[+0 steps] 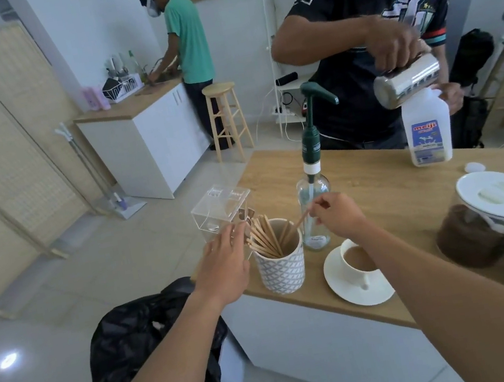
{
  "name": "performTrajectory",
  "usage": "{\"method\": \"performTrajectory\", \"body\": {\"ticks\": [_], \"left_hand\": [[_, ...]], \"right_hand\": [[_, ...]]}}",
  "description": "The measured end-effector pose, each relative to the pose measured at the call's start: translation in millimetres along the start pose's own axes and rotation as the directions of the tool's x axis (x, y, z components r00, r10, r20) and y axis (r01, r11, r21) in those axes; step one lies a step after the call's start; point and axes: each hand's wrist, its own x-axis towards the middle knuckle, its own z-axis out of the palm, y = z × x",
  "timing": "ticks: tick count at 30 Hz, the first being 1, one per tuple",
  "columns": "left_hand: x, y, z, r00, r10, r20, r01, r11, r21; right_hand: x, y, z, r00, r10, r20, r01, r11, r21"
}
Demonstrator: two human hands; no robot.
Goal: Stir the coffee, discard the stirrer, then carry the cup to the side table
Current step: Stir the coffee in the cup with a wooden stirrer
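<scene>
A white cup of milky coffee [356,262] stands on a white saucer [345,288] near the wooden counter's front edge. Left of it a patterned white holder [283,273] is full of several wooden stirrers. My right hand [335,215] pinches the top of one wooden stirrer [301,220], whose lower end is still inside the holder. My left hand [226,257] hovers with fingers spread just left of the holder's rim, touching nothing I can make out. A bin lined with a black bag [141,337] sits on the floor below the counter's left end.
Behind the holder are a clear acrylic box [219,209] and a glass pump bottle [315,204]. A coffee-grounds jar [478,234] stands at right. Across the counter a person pours from a steel pitcher [406,82] by a milk jug [427,130]. Another person works at the far sink.
</scene>
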Motion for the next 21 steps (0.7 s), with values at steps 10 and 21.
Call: {"method": "performTrajectory", "body": {"ticks": [10,21], "left_hand": [[22,55,1,0.996,0.082,-0.032,-0.085,0.991,-0.104],[17,121,28,0.973,0.228,-0.027,-0.229,0.956,-0.182]], "right_hand": [[-27,17,-87,0.961,0.257,-0.105,-0.168,0.838,0.518],[-72,79,-137,0.842,0.469,-0.267,-0.309,0.825,0.474]]}}
